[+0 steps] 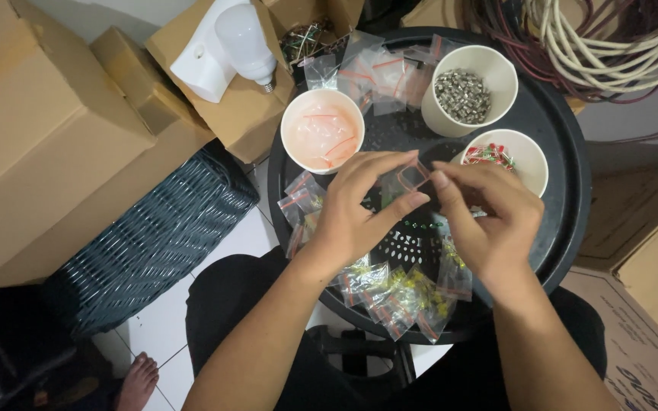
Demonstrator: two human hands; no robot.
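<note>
While both hands — left hand (356, 217), right hand (489, 221) — pinched the small clear bag (407, 179) by its mouth, it looked light, limp and slippery.

blocked: three cups (323, 131) rear | bags (397, 301) front | free: tray (561, 152) right rim

Small clear zip bag (409, 179), red seal strip along its top edge, held up between the fingertips of both hands, roughly level and slightly tilted, above the middle of the round black tray. Contents too small to tell.
</note>
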